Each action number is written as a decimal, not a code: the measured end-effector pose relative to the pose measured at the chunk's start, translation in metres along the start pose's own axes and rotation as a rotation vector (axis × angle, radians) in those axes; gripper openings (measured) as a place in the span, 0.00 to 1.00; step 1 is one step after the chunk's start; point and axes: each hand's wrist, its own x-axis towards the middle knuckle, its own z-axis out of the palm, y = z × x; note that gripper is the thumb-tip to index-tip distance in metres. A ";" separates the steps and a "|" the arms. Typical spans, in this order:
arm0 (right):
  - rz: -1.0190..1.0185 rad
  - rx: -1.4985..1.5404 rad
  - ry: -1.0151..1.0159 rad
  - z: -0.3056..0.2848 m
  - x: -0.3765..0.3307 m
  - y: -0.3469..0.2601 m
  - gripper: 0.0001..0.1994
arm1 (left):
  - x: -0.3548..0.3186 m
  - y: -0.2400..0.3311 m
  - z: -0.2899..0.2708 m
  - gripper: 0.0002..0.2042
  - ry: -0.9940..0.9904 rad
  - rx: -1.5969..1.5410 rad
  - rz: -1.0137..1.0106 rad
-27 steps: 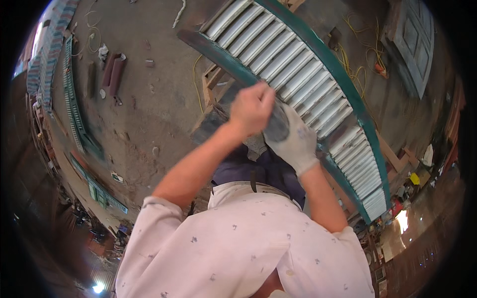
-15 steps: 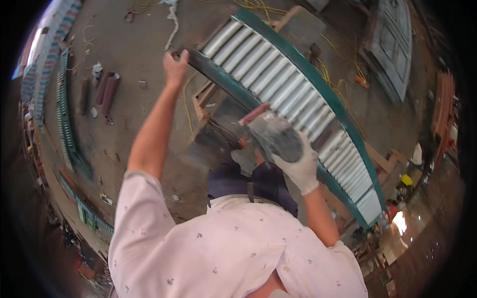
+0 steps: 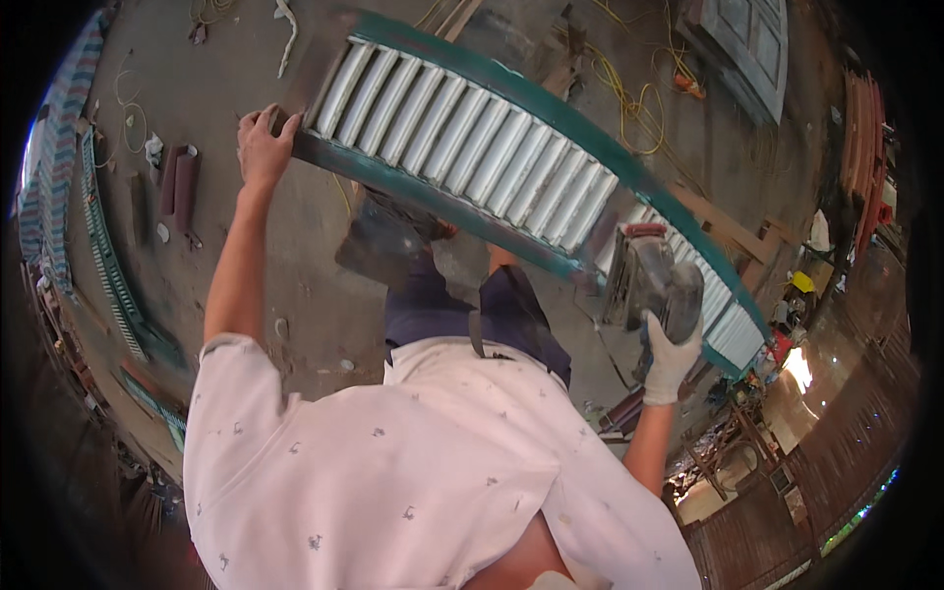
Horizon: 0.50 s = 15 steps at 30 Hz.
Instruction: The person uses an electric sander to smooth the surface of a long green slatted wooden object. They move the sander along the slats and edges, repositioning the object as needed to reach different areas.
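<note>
A long louvered shutter [image 3: 482, 147] with a curved green frame and whitish slats lies slantwise in front of me. My bare left hand [image 3: 265, 146] is closed round the corner at its left end. My right hand [image 3: 674, 362], in a pale glove, grips a dusty dark handheld power sander [image 3: 673, 285] with a reddish front edge. The sander is over the right part of the shutter, beside the crossbar between the two slat sections, and hides some slats. Whether its underside touches the frame cannot be seen.
Yellow cords [image 3: 637, 118] run over the floor beyond the shutter. At the far right stands a grey panelled door [image 3: 739, 54]. Reddish-brown cylinders [image 3: 180, 182] and a narrow green slatted piece [image 3: 105, 241] lie on the left. Wooden boards [image 3: 723, 226] show behind the shutter's right part.
The sander has moved right along the shutter, from near its middle to the crossbar, with my right hand on it. My left hand and the shutter's left end appear farther left and slightly lower.
</note>
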 end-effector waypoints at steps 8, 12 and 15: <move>-0.014 0.078 -0.146 0.001 0.020 -0.002 0.33 | -0.263 0.241 0.081 0.55 -0.342 0.059 0.436; -0.112 0.110 -0.216 -0.006 0.051 0.000 0.35 | -0.312 0.295 0.100 0.53 -0.335 -0.100 0.474; -0.263 0.030 -0.234 0.001 0.102 -0.004 0.35 | -0.338 0.306 0.111 0.50 -0.340 -0.002 0.645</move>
